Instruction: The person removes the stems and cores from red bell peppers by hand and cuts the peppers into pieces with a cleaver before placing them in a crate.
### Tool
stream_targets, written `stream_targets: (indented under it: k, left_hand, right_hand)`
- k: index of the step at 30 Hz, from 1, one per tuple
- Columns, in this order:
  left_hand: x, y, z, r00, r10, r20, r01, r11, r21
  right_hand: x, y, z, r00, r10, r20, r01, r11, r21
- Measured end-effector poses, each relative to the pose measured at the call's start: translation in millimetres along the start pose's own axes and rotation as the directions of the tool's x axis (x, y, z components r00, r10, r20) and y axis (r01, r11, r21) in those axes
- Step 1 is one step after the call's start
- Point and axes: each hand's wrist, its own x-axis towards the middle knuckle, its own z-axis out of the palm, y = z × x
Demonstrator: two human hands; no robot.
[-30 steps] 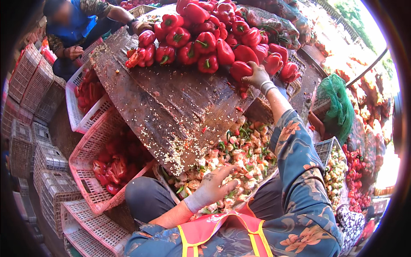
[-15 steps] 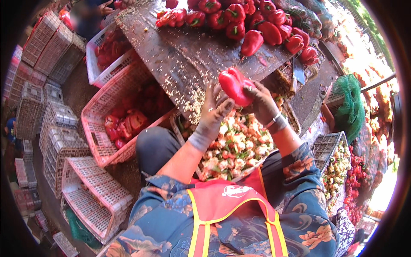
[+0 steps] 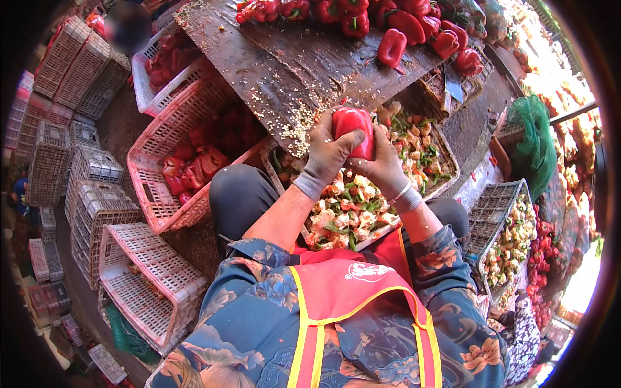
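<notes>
A red bell pepper is held between my two gloved hands, above a crate of pale pepper cores and green stems between my knees. My left hand wraps the pepper's left side, its thumb lying across the front. On the other side, my right hand grips it low, with its thumb beneath. Both gloves look dark and dirty, and a light band circles the right wrist. Beyond my hands, a dark work board carries scattered pale seeds and a heap of whole red peppers.
Left of my knee stands a pink plastic crate with opened red peppers, beside a white crate of more. An overturned crate and stacked crates line the left. A broad blade lies right of the board; green netting hangs farther right.
My left hand has closed onto the pepper, having been loosely spread beside it. The pepper has turned more upright, and both thumbs now press its near side. My view has shifted slightly.
</notes>
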Motion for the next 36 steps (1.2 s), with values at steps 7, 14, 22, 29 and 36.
stream_targets:
  k: [7,14,22,29,36]
  left_hand:
    - [16.6,-29.7,2.7,0.991,0.130,-0.035,-0.121,0.974,0.192]
    - [31.2,-41.0,0.4,0.993,0.052,0.102,-0.086,0.927,0.365]
    - [-1.9,4.4,6.8,0.752,-0.360,0.552,0.582,0.756,-0.300]
    - [-9.2,-19.0,35.0,0.899,-0.170,0.404,0.396,0.709,-0.583]
    - [9.4,-84.0,31.5,0.929,-0.058,0.365,0.018,0.994,0.111]
  right_hand:
    - [0.4,22.3,2.6,0.972,0.128,-0.196,-0.134,0.991,-0.015]
    - [-0.2,28.2,-19.0,0.939,0.336,-0.069,-0.298,0.899,0.320]
    - [-23.4,10.0,-76.6,0.896,0.264,0.358,-0.422,0.758,0.498]
    - [-40.9,22.6,-45.2,0.977,0.196,0.084,-0.185,0.583,0.791]
    - [-49.7,29.1,-48.2,0.989,0.112,-0.094,0.032,0.465,0.885]
